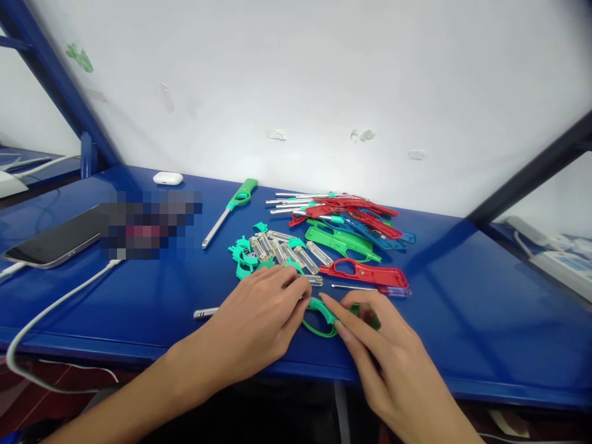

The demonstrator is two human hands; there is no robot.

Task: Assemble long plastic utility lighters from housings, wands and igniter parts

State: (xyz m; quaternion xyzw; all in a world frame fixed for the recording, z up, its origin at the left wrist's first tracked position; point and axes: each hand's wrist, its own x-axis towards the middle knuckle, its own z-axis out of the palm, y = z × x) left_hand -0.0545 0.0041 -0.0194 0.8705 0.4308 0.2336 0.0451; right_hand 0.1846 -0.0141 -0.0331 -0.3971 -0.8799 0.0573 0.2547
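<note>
Near the front of the table I have a green stick lighter (316,332) between my hands. Its silver tube (205,313) sticks out to the left, beyond my left hand (268,311). That hand's curled fingers close on the lighter's front part and cover much of it. My right hand (382,339) pinches the green handle beside a teal trigger (325,309). Just beyond my fingers lie several clear fuel tanks (279,251) and loose teal triggers (242,259). A red handle shell (382,275) and a screwdriver (394,291) rest beyond my right hand.
Behind are a green handle shell (340,242) and a pile of red and blue shells with silver tubes (289,205). One whole green lighter (240,196) lies left of them. Farther left are a white earbud case (168,178), a phone (58,237) and a white cable (55,305).
</note>
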